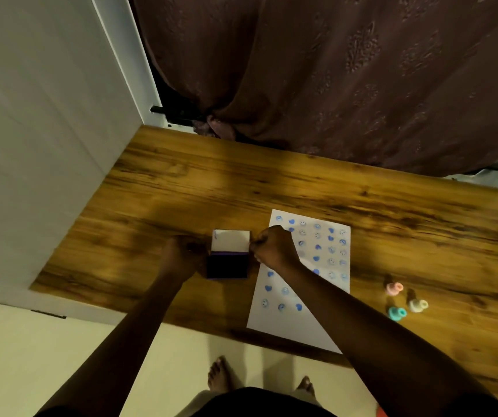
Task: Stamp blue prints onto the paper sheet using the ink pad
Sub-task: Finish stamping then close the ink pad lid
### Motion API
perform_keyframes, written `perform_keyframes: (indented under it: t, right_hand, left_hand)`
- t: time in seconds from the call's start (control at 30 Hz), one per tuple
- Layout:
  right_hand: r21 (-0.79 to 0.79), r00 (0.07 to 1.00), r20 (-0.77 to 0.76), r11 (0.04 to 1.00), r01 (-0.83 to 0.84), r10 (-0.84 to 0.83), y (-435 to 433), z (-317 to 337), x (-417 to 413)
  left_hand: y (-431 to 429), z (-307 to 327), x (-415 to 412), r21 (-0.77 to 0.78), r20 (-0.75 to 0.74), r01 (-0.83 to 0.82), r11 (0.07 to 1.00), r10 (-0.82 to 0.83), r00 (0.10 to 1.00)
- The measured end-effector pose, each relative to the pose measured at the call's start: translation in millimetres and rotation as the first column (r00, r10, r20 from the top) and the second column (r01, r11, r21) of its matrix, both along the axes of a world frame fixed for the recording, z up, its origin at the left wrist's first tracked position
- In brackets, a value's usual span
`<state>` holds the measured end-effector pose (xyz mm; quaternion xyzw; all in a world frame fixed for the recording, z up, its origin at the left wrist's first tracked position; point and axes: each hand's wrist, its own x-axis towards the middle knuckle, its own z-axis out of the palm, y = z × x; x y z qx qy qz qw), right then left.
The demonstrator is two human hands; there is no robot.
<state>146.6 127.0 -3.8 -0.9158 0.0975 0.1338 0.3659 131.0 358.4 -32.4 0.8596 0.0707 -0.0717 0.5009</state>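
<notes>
No legible text, brand, label or number appears. The only marks are blue stamped prints, hearts and round smiley faces, set in rows on the paper sheet (299,296), which lies just right of the ink pad (227,266). The white inner face of the pad's open lid carries no readable writing.

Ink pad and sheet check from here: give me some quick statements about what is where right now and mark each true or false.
1. The ink pad lies open, its white lid raised. True.
2. The paper sheet is blank. False: blue prints cover much of it.
3. Both hands are at the ink pad, left hand on its left, right hand on its right. True.
4. Three small stamps stand on the sheet. False: they stand on the wooden table, right of the sheet.
5. The ink pad sits right of the sheet. False: left.
</notes>
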Motion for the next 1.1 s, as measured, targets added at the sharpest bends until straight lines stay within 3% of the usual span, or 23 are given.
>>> perform_keyframes:
  t: [0.3,0.57,0.8,0.97,1.1]
  right_hand:
    - [0.009,0.998,-0.047,0.999,0.033,-0.033,20,-4,3]
    - [0.017,0.998,0.006,0.998,0.058,-0.058,22,-11,-7]
    - [0.040,0.998,0.064,0.999,0.003,-0.006,18,-13,-16]
    - [0.064,0.995,0.100,0.998,-0.016,0.010,9,-9,-27]
    - [0.079,0.995,0.094,0.996,-0.046,0.038,2,-9,-37]
  left_hand:
    - [-3,4,1,0.075,-0.018,-0.022,0.997,0.023,1.000]
    - [-8,3,-2,0.168,0.032,0.096,0.981,-0.103,0.994]
    - [-12,7,-2,0.257,-0.018,0.094,0.962,-0.093,0.996]
    - [-14,6,-10,0.289,0.104,-0.029,0.957,-0.001,0.995]
    - [-13,-2,-20,0.315,0.188,-0.029,0.949,-0.033,0.982]
